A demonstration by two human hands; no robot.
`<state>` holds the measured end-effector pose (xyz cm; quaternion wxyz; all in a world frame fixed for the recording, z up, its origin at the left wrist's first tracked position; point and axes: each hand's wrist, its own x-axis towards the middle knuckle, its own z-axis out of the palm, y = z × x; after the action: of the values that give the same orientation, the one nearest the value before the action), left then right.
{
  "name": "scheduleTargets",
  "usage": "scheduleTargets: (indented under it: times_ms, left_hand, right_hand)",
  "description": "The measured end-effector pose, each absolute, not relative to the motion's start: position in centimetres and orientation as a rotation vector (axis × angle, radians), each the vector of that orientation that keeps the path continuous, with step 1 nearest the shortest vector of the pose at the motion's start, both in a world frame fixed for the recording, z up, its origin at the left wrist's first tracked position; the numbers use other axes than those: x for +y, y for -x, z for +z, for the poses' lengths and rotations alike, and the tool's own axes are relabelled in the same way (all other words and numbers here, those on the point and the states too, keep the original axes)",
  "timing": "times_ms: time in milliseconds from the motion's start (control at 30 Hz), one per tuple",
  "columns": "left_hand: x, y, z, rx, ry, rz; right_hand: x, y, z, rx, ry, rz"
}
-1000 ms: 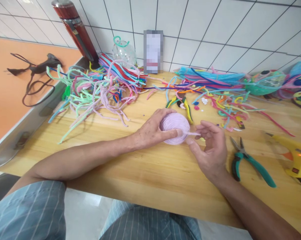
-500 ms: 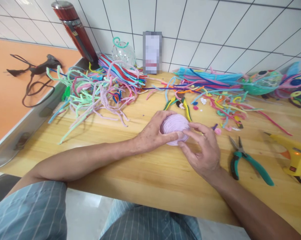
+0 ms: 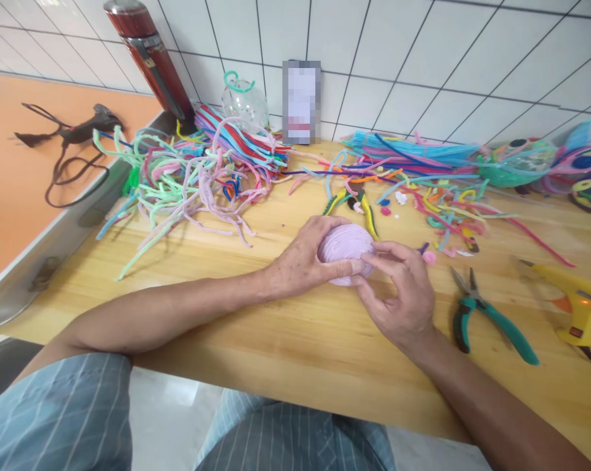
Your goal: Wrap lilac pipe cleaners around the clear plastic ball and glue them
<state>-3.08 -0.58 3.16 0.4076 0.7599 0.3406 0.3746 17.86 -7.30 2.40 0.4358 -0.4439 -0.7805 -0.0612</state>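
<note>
A lilac ball wound from pipe cleaners [image 3: 345,247] is held just above the wooden table [image 3: 226,347]. My left hand [image 3: 305,258] wraps round its left side, with the thumb across the front. On the ball's right side my right hand [image 3: 400,288] is closed, fingertips and thumb pressing its lower right edge. Whether a strand end lies between those fingertips is too small to tell. Behind the ball lie yellow-and-black handled pliers [image 3: 368,216], partly hidden by it.
Green-handled pliers [image 3: 496,320] and a yellow glue gun [image 3: 577,301] lie at the right. Pipe cleaners [image 3: 192,190] are heaped at the left, with scraps [image 3: 452,216] at the back right. A red flask [image 3: 150,62], phone [image 3: 301,101] and clear ball [image 3: 246,104] stand by the wall.
The whole view has shifted very slightly. Both hands keep the same grip on the lilac ball, with no other visible movement.
</note>
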Motion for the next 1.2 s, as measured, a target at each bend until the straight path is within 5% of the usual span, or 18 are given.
scheduleTargets:
  times_ms: [1200]
  left_hand:
    - [0.1, 3.4, 2.8, 0.776, -1.858, 0.871]
  right_hand:
    - [-7.4, -18.3, 2.6, -1.904, 1.081, -0.129]
